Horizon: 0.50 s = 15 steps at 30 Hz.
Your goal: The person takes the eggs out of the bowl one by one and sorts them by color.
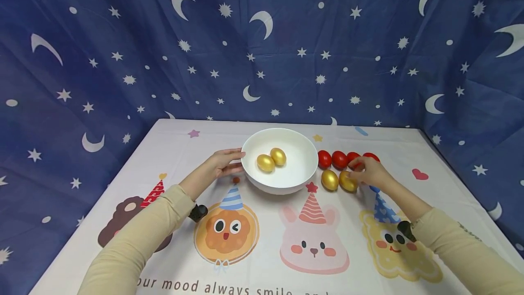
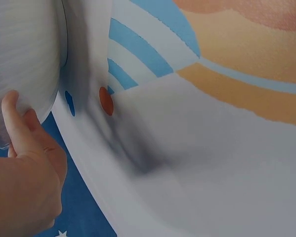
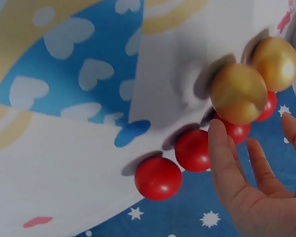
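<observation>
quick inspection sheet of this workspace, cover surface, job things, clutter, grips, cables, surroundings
Surface: white tablecloth printed with cartoon characters.
Job's things: white bowl holding two gold eggs; two loose gold eggs to its right, in front of a row of four red eggs.
Clutter: nothing seen.
Left grip: fingers extended against the bowl's outer side.
Right grip: fingers spread at the farther-right loose gold egg; contact hard to tell.
Cables: nothing seen.
Surroundings: blue patterned backdrop behind and at both sides; beige sleeves, a black device at each wrist.
</observation>
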Motion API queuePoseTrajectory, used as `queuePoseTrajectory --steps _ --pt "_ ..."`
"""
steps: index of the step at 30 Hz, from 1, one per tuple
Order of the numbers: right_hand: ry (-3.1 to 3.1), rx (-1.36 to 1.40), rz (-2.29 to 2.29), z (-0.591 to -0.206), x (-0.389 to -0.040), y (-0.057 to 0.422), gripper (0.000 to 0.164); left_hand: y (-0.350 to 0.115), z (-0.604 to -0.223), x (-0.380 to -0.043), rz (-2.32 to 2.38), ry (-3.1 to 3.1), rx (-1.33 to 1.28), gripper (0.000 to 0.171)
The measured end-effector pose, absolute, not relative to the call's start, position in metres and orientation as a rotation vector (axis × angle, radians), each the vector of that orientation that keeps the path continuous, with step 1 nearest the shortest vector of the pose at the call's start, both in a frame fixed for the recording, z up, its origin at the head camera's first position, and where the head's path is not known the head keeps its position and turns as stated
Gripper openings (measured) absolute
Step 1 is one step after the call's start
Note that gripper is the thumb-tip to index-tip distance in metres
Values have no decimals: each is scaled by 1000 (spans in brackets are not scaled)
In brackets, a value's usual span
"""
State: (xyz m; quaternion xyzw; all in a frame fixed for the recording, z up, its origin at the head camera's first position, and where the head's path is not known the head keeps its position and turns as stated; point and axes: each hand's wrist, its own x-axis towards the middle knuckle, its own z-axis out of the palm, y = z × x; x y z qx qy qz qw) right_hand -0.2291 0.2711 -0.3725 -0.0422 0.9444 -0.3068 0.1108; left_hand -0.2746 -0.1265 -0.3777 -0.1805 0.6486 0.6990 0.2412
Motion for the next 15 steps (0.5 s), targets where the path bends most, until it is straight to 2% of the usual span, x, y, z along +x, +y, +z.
queuePoseTrajectory --steps 15 --pt "2802 -146 -900 -353 -238 254 33 -127 -380 -274 1925 1765 -503 54"
